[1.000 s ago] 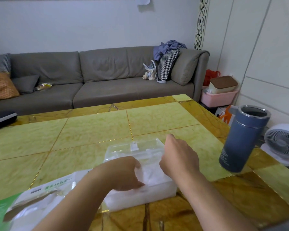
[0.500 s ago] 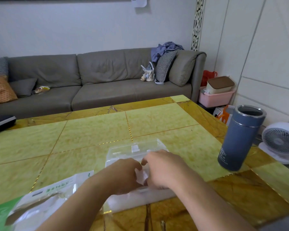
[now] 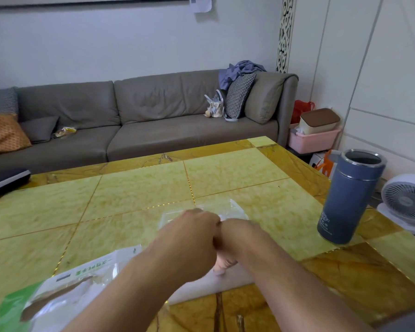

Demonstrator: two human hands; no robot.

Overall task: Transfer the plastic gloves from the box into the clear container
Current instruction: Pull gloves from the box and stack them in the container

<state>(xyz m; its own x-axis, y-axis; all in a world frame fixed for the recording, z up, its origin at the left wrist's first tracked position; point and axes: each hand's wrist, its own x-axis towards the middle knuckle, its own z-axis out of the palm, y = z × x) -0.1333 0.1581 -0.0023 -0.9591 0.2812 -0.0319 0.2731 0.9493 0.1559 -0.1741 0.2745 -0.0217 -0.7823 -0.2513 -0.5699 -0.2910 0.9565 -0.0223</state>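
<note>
The plastic gloves (image 3: 216, 282) are judged to be very light, limp and slippery, a thin film stack that is likely to slide apart or cling, so it is best taken hold of across the whole bundle from above and pressed down flat, not pinched at one edge. Little of them can be seen: a milky white, translucent mass showing through the near wall of the clear container (image 3: 228, 207), which stands on the yellow-green tiled table (image 3: 134, 195) directly in front of the person. The container is transparent and rectangular, its far rim visible beyond the knuckles. Both hands are brought together over it; the left hand (image 3: 189, 238) is seen from the back with its fingers curled downward, and the right hand (image 3: 240, 236) lies touching it, fingers bent down into the container. Whether either grip is closed on the gloves cannot be told, since the fingertips are hidden and blurred. The box (image 3: 65, 291), a green and white pack with a torn opening, lies flat at the near left, just beside the left forearm. A blue tumbler (image 3: 347, 197) stands well apart at the right.
</note>
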